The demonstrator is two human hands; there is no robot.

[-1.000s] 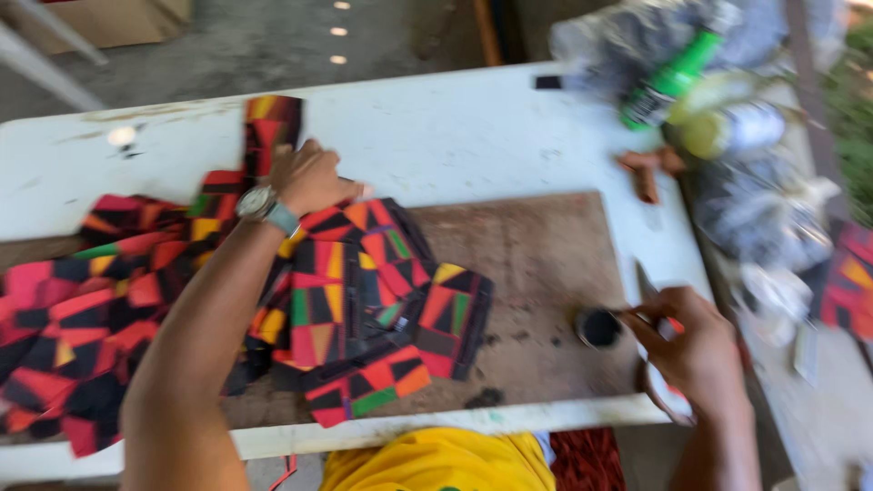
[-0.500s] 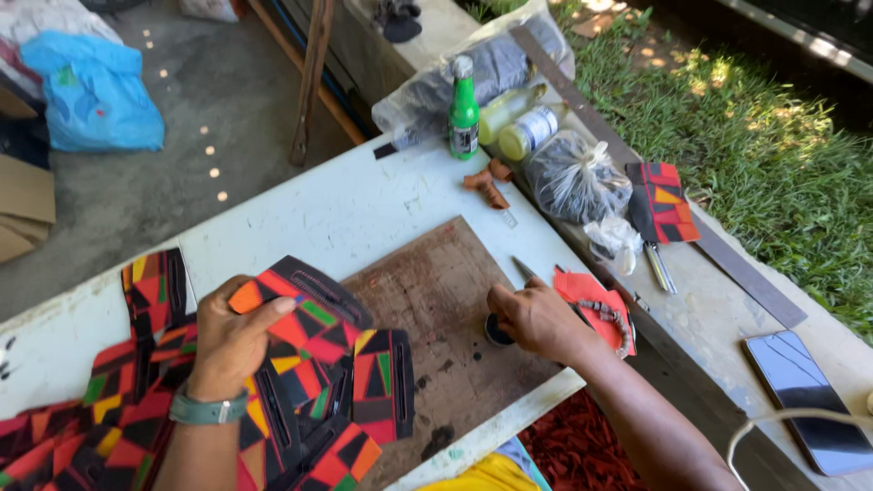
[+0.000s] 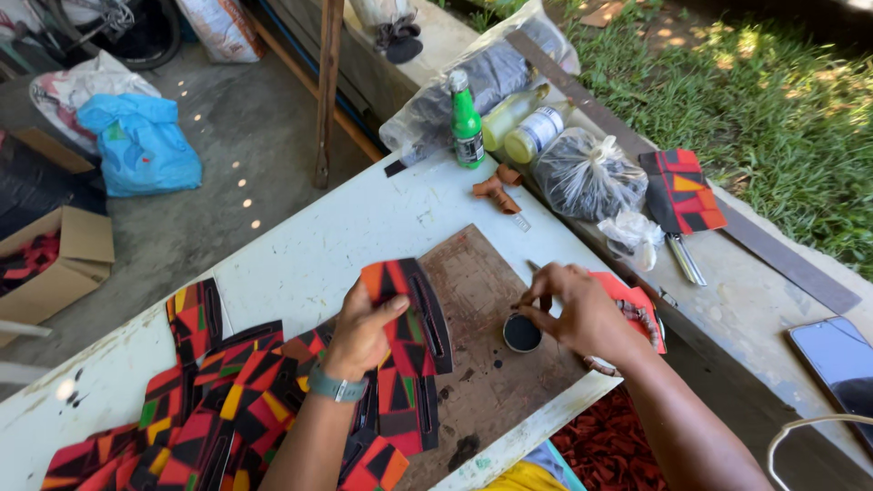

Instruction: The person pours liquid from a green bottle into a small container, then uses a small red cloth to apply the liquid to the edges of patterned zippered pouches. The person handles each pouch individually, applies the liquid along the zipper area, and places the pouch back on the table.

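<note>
My left hand (image 3: 359,335), with a watch on the wrist, holds up a curved piece of patterned red, black, green and yellow fabric (image 3: 409,300) above a brown board (image 3: 482,273). My right hand (image 3: 577,314) grips a thin tool whose tip shows near the hand; it rests beside a small round black tin (image 3: 523,334) on the board. More patterned fabric pieces (image 3: 209,391) lie piled at the left of the white table (image 3: 309,245).
A green bottle (image 3: 466,123), a yellow-capped jar (image 3: 535,134), tied plastic bags (image 3: 587,173) and another patterned piece (image 3: 684,191) sit at the table's far right. A phone (image 3: 832,359) lies on the concrete ledge. A blue bag (image 3: 141,145) and cardboard box (image 3: 55,264) are on the floor.
My left hand has lifted one fabric piece off the pile and raised it. My right hand stays beside the black tin. The view has tilted and widened.
</note>
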